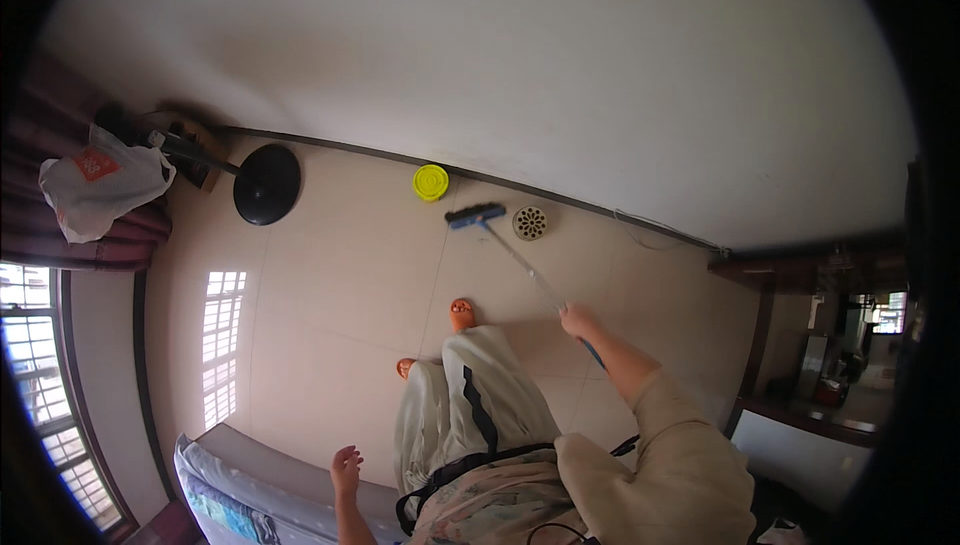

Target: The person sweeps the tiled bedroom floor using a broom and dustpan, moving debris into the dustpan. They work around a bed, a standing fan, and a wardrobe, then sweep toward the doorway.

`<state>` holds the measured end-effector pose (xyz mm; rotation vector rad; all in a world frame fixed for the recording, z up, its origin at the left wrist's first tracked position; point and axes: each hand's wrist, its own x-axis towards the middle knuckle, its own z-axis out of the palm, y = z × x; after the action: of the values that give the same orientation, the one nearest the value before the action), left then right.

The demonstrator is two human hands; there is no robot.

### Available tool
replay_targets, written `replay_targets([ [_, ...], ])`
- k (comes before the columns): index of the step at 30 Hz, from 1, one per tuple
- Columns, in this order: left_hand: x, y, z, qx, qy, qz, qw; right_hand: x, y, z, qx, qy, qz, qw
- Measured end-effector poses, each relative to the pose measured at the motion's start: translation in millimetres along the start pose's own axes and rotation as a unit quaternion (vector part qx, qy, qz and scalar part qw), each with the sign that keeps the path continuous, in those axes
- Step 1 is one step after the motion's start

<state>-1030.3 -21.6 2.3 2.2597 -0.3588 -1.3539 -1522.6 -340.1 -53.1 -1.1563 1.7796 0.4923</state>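
My right hand (579,321) is wrapped around the pole of a push broom (532,273). The broom's blue head with dark bristles (477,215) rests on the tiled floor near the wall. Just right of the head stands a round, pale container with a holed top (531,223). To the left, close to the baseboard, is a bright yellow round tub or lid (430,182). My left hand (346,468) hangs at my side with its fingers loosely bent and holds nothing. It is nearest to the mattress edge.
A black round pedestal base (267,185) stands at the left, beside a white plastic bag (105,185) and purple curtain (45,140). A bed or mattress (277,496) lies behind on the left. A thin cable (667,228) runs along the baseboard toward a doorway at the right.
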Motion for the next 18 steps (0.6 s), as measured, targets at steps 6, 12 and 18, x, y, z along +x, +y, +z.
replay_targets([
  [6, -14.0, -9.4, -1.0, -0.005, -0.005, 0.006, 1.0, 111.3, -54.5, -26.0, -0.099, -0.028, 0.059, 0.993],
  [12, -25.9, -49.2, -3.8, -0.015, -0.015, -0.053, 0.998, 48.2, -53.1, 68.1, -0.012, -0.011, 0.075, 0.997],
  [18, -18.5, -50.1, -0.1, -0.024, -0.015, -0.073, 0.997, -57.8, 2.7, 86.6, 0.06, -0.102, 0.03, 0.992],
])
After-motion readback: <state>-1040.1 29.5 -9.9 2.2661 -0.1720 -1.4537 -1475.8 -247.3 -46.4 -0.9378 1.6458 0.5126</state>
